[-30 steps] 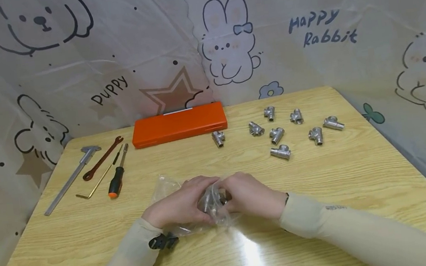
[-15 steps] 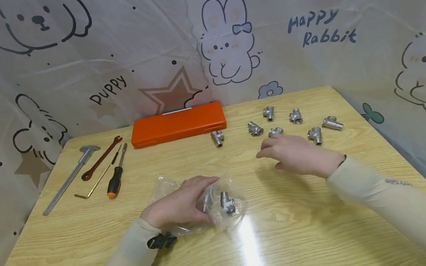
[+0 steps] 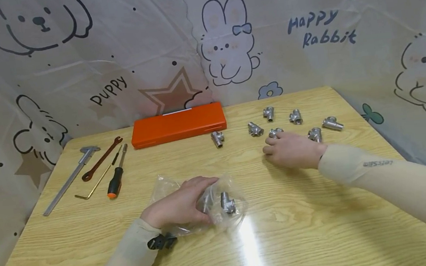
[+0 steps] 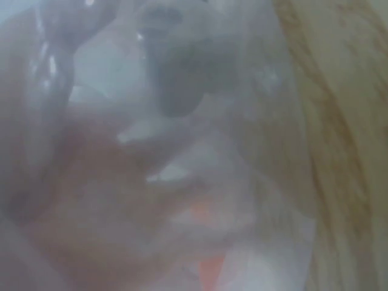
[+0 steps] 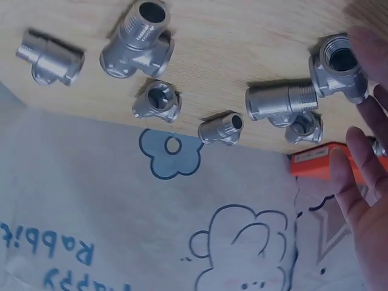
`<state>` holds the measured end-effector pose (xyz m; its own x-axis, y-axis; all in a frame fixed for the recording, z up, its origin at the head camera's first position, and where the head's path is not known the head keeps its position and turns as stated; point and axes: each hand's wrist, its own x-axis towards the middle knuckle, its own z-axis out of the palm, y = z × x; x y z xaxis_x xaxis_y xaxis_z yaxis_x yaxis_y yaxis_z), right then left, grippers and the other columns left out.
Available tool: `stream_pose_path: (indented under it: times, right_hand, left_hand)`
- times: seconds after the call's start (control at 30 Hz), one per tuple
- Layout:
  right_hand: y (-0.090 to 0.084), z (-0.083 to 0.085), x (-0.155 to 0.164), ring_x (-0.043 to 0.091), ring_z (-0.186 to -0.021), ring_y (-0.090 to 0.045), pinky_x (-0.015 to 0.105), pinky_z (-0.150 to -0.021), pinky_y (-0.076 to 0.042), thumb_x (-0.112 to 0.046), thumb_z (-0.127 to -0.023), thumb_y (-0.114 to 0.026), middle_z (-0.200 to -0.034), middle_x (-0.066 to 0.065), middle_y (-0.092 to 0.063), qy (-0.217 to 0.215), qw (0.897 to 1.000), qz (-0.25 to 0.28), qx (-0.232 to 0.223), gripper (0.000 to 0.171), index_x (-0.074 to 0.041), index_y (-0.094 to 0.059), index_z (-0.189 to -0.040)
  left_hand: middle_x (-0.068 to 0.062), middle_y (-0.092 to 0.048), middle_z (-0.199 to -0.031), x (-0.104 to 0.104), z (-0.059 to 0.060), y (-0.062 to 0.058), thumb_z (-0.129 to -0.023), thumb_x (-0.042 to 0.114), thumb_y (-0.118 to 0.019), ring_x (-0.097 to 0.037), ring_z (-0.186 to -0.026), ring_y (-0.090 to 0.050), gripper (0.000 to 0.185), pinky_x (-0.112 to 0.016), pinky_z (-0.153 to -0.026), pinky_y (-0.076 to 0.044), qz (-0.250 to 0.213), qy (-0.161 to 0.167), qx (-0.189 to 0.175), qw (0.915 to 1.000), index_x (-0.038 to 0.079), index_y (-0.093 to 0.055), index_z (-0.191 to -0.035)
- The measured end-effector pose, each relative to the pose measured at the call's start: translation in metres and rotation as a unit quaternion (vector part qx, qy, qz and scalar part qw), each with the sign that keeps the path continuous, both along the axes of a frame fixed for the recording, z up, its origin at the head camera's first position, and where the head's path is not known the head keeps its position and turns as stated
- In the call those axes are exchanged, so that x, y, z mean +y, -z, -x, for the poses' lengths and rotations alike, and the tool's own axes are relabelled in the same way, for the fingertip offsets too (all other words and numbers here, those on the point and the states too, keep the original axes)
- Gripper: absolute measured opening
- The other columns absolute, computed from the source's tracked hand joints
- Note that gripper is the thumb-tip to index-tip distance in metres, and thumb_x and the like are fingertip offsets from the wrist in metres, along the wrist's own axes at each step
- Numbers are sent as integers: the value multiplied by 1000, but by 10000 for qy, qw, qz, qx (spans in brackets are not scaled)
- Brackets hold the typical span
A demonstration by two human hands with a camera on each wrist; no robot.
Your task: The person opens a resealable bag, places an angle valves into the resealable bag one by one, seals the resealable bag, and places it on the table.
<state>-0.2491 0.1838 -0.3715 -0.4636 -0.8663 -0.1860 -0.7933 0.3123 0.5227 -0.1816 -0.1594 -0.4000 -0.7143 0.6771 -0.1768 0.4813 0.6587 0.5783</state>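
The left hand [image 3: 177, 202] grips a clear plastic bag [image 3: 210, 201] with a metal pipe tee [image 3: 227, 203] within, while the right hand [image 3: 295, 151], fingers parted, has a threaded tee [image 5: 337, 70] close beside its thumb, contact undetermined.

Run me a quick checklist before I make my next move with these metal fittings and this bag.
1. Left hand holding the clear bag: ok.
2. Bagged fitting visible: ok, it shows within the clear plastic.
3. Right hand at a loose fitting: ok, its fingers are right beside it in the right wrist view.
4. Firm grip on that fitting: cannot tell.
5. Bag mouth wide open: cannot tell, the edges are too transparent.
6. Screwdriver clear of the bag: ok, it lies apart from it.
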Motion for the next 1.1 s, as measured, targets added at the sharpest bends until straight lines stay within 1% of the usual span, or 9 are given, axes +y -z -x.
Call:
stream_pose_path:
  times: [0.5,0.6,0.67,0.7,0.77,0.87,0.97,1.0,1.1]
  right_hand:
    - [5,-2,-6,25,-97,-58,35,-85,-53,-5,-81,-78,-102,10,-64,525,9938,-713,670,12,-3,-73,-92]
    - [-3,-3,-6,26,-93,-60,34,-84,-54,-2,-81,-77,-100,13,-65,798,9953,-403,361,11,-1,-73,-91]
    - [-11,-4,-6,26,-90,-61,34,-82,-55,-1,-78,-80,-99,13,-64,1254,9908,388,-333,16,1,-72,-92]
    - [-16,-6,-6,26,-90,-61,35,-82,-55,-2,-76,-82,-99,13,-64,1542,9808,912,-773,23,1,-72,-96]
    - [-24,-10,-6,24,-87,-61,36,-78,-55,-6,-74,-86,-98,10,-63,2050,9402,2142,-1678,33,1,-71,-103]
    - [-28,-22,-9,23,-90,-63,36,-80,-55,-15,-72,-88,-101,7,-65,2698,8330,3807,-2972,50,-1,-68,-116]
    - [-21,-41,-19,21,-87,-64,35,-76,-55,-22,-74,-88,-100,5,-68,3118,7308,4717,-3823,55,-5,-67,-122]
    - [-17,-49,-24,19,-86,-65,34,-74,-55,-23,-74,-88,-101,5,-68,3233,7025,4884,-4043,58,-5,-66,-124]
    - [-6,-68,-44,19,-76,-65,32,-61,-53,-27,-74,-88,-96,5,-69,3449,6432,5123,-4527,62,-9,-65,-128]
  left_hand:
    - [-2,-34,-156,0,-1,-1,-74,29,-88,-26,-142,-29,99,-47,-113,-29,48,-14,-47,10000,21,-32,-156]
    - [-2,-34,-156,0,-1,-2,-74,29,-88,-25,-141,-30,100,-46,-113,-30,59,-21,-21,10000,21,-32,-156]
    - [-1,-35,-156,1,-1,-2,-73,28,-89,-24,-141,-30,100,-46,-113,-29,66,-35,-15,10000,21,-32,-155]
    - [-1,-35,-155,1,-1,-2,-73,27,-89,-24,-141,-30,100,-46,-113,-29,58,-39,-5,10000,21,-32,-155]
    - [-2,-36,-154,1,-1,-3,-72,27,-89,-25,-141,-30,101,-46,-114,-28,44,-30,38,10000,20,-32,-155]
    - [-1,-36,-154,1,-1,-3,-72,27,-89,-23,-141,-30,101,-45,-114,-27,51,-34,36,10000,21,-32,-155]
    - [0,-37,-154,1,0,-3,-72,28,-89,-22,-140,-31,101,-44,-114,-27,19,-21,49,10000,21,-33,-155]
    - [1,-37,-154,1,0,-3,-72,28,-89,-21,-140,-31,101,-43,-114,-27,17,-28,36,10000,22,-33,-155]
    - [2,-39,-152,1,0,-3,-72,29,-89,-21,-138,-33,98,-43,-113,-29,-59,-16,60,10000,23,-35,-154]
